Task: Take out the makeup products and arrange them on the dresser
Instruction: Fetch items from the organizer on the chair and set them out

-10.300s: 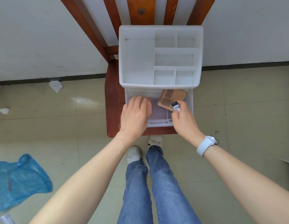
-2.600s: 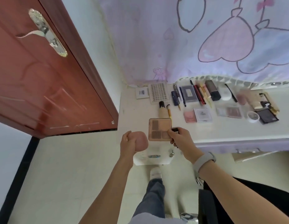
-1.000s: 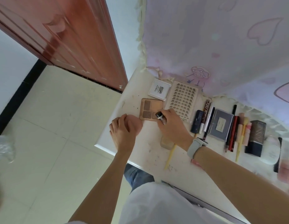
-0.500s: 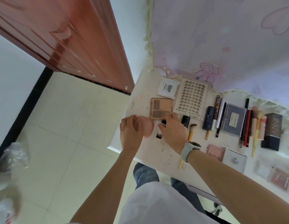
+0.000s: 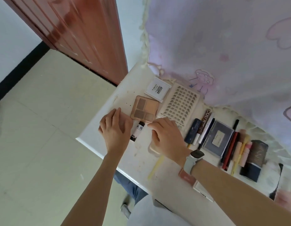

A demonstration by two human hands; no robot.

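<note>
1. Currently over the near left corner of the white dresser (image 5: 109, 101): left hand (image 5: 114, 129), palm down, fingers together and gently bent over a pink sponge (image 5: 123, 119) pressed against the top; only a sliver of pink visible past the fingers.
2. Just right of that hand: small white tube (image 5: 137, 131) with a black cap, lying flat on the dresser, free of both hands.
3. Beyond the tube: tan eyeshadow palette (image 5: 144, 110) with 4 pans, flat on the top, touching the near corner of a white square compact (image 5: 158, 89).
4. Hovering low beside the palette's near right corner: right hand (image 5: 166, 137), fingers loosely bent, fingertip (image 5: 150, 125) close to the palette's edge; nothing gripped. White watch (image 5: 192, 159) on that wrist.
5. Right of the palette: white perforated lash tray (image 5: 180, 105), then a row of pens, pencils and brushes, a grey-blue compact (image 5: 219, 138) and a dark foundation bottle (image 5: 255, 160).
6. Behind the row: pale purple curtain (image 5: 223, 46). Left of the dresser: red-brown door (image 5: 86, 33).
</note>
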